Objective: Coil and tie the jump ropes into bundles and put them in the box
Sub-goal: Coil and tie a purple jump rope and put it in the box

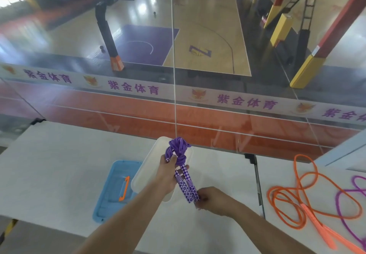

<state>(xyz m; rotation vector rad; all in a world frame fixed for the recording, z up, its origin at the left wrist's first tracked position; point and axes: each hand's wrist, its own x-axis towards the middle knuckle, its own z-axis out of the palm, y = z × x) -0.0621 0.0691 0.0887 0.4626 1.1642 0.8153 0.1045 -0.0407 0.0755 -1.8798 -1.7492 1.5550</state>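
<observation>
1. Glass panelling stands behind a white table (49,154); beyond it lies an indoor basketball court with a hoop stand and a banner strip of purple characters.
2. Left hand (168,171): fingers and thumb are curled round the upper part of the purple jump rope bundle (181,166), gripping it just below the knotted cord. The arm reaches in from the lower left.
3. Right hand (211,199): fingers pinch the lower ends of the two purple-and-white patterned handles (188,188), which lie side by side.
4. The bundle is held in the air, tilted, cord end away from the person and handles toward them. Its cord is coiled and wrapped into a knot at the top.
5. White box (144,174): sits on the table directly under and behind the bundle. Whether it holds anything cannot be told.
6. Blue lid (111,192) with an orange latch lies flat, just left of the box.
7. On the table to the right, well apart: a loose orange jump rope (309,210) and a loose purple cord (348,194), both uncoiled and overlapping.
</observation>
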